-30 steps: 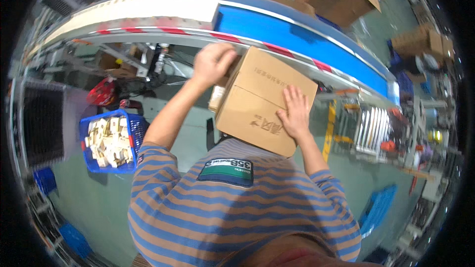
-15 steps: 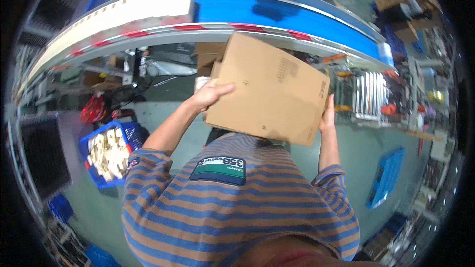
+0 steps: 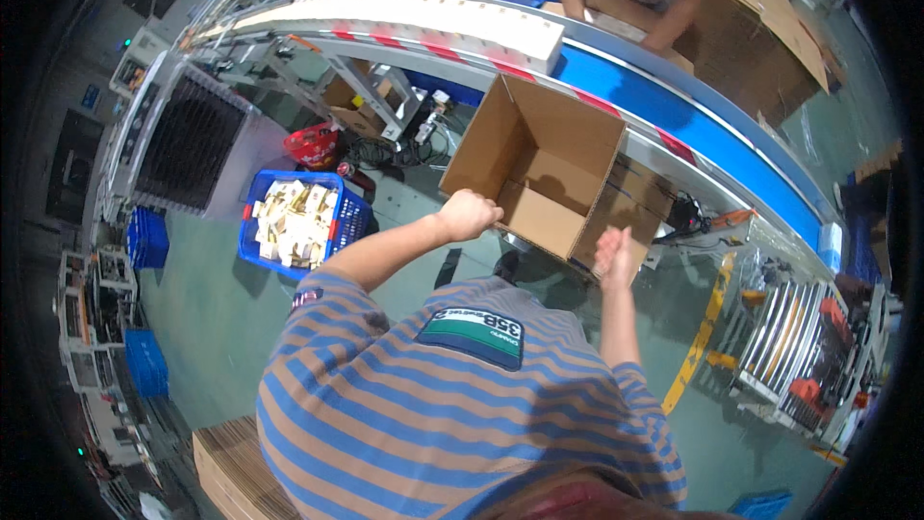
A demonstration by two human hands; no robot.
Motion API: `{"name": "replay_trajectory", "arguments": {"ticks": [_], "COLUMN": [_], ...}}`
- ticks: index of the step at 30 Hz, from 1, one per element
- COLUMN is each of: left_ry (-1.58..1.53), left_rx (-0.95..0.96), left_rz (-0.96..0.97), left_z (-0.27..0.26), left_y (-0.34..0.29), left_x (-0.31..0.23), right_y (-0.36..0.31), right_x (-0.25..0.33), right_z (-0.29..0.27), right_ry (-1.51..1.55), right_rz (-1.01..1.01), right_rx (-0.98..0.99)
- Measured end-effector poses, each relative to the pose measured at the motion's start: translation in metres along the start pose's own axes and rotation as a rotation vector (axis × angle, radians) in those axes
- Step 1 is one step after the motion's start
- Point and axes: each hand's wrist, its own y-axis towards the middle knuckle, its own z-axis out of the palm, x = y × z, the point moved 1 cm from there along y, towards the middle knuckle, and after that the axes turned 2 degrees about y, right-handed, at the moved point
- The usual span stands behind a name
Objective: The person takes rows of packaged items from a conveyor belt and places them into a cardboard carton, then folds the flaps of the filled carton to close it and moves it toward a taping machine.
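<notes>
A brown cardboard box (image 3: 568, 130) stands opened out in front of me, its hollow inside facing up, close against the near side of the conveyor. My left hand (image 3: 468, 215) is closed at the box's near left edge, knuckles up. At the near right edge, against the side panel, my right hand (image 3: 614, 255) has its fingers curled; it is slightly blurred. Part of the box's near edge is hidden by my hands.
Pale cartons (image 3: 423, 24) stand in a row on the blue conveyor belt (image 3: 626, 96). Across it, another person's arms (image 3: 679, 14) reach down by a large box. A blue basket (image 3: 252, 231) of small pale pieces is at left, a roller rack (image 3: 789, 347) at right, stacked cardboard (image 3: 226, 472) behind.
The cardboard, folded flat between my hands before, is now opened into a hollow box beside the conveyor. Both hands have moved to its near edges, and my view has turned.
</notes>
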Motion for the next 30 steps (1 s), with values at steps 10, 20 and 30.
{"name": "replay_trajectory", "arguments": {"ticks": [10, 20, 30], "left_ry": [0.13, -0.418, -0.565], "left_rx": [-0.42, 0.069, 0.111], "left_rz": [-0.201, -0.723, -0.752], "left_z": [-0.057, 0.075, 0.099], "left_y": [0.072, 0.083, 0.115], "left_x": [0.055, 0.127, 0.122], "right_y": [-0.016, 0.043, 0.092], "right_x": [0.086, 0.059, 0.028], "right_z": [0.123, -0.051, 0.071], "right_ry": [-1.142, -0.507, -1.637], "right_rz": [-0.466, 0.291, -0.541], "right_rx": [-0.177, -0.164, -0.569]}}
